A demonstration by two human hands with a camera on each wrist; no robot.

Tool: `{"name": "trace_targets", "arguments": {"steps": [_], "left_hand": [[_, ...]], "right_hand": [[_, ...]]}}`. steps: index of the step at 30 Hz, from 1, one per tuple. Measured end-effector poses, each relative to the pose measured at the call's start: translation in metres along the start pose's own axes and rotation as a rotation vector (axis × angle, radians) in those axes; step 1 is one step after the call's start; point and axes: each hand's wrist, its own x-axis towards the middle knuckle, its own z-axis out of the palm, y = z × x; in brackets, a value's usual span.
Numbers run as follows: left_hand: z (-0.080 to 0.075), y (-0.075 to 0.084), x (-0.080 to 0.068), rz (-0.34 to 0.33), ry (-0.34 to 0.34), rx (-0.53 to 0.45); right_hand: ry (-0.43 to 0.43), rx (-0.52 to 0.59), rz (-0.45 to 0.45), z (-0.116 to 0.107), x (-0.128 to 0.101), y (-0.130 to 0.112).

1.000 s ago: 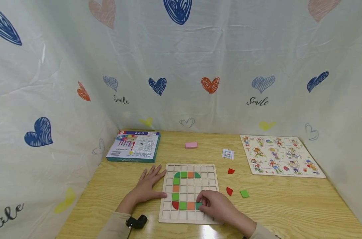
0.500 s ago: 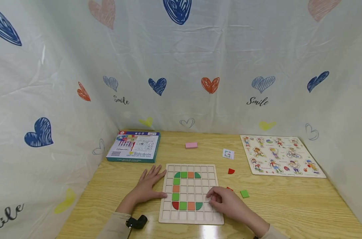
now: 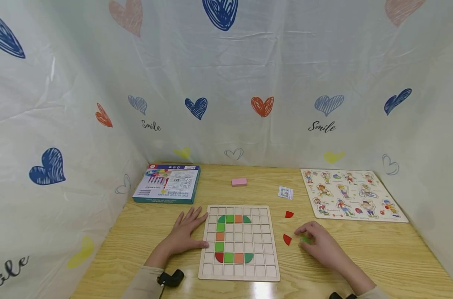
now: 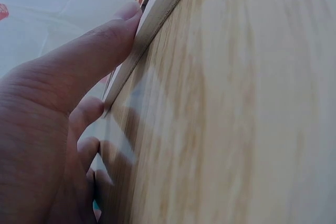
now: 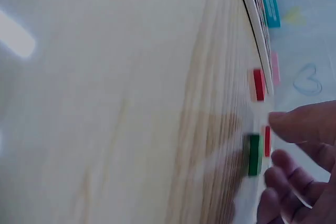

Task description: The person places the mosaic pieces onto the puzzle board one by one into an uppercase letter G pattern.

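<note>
A wooden grid board (image 3: 239,237) lies in the middle of the table, with green, orange and red tiles set in its cells in a C shape. My left hand (image 3: 185,234) lies spread at the board's left side, its thumb (image 4: 123,22) touching the edge. Over a loose green square tile (image 3: 305,240) to the right of the board hovers my right hand (image 3: 321,246), partly covering it. In the right wrist view its thumb and fingers stand apart, close to the green tile (image 5: 254,155). Two red quarter-round tiles, one nearer (image 3: 287,239) and one farther (image 3: 289,214), lie between board and hand.
At the back left rests a flat boxed set (image 3: 166,182). A pink block (image 3: 239,182) and a small pattern card (image 3: 285,192) lie behind the board. A picture puzzle board (image 3: 353,195) occupies the back right, before a heart-print curtain (image 3: 226,74).
My right hand has let go of the dark green quarter-round tile at the lower right of the C and moved right to the loose green square. The left hand stays put.
</note>
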Motion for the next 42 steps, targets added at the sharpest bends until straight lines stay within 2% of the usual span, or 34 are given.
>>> {"name": "trace_targets", "arguments": {"steps": [7, 11, 17, 20, 25, 28, 34, 42], "left_hand": [[0.000, 0.000, 0.000, -0.003, -0.003, 0.001], [0.001, -0.001, 0.001, -0.001, -0.003, 0.002], [0.002, -0.001, 0.001, -0.003, 0.000, 0.000], [0.002, -0.001, 0.001, 0.000, 0.002, -0.002], [0.001, -0.001, 0.000, 0.000, -0.001, -0.001], [0.001, 0.000, 0.001, 0.000, 0.000, 0.002], [0.000, 0.001, 0.001, -0.002, -0.003, 0.002], [0.000, 0.001, 0.000, -0.007, -0.004, -0.003]], "right_hand": [[-0.018, -0.053, 0.019, -0.008, -0.004, 0.011], [-0.030, -0.048, 0.050, -0.010, -0.005, 0.013], [-0.096, -0.047, 0.111, -0.019, -0.005, 0.009], [-0.120, -0.062, 0.111, -0.020, -0.003, 0.008], [-0.116, -0.060, 0.084, -0.016, -0.001, 0.008], [-0.081, -0.053, 0.075, -0.013, -0.001, 0.005], [-0.010, 0.065, 0.059, -0.002, 0.001, -0.009], [-0.070, 0.159, -0.072, 0.028, 0.016, -0.040]]}}
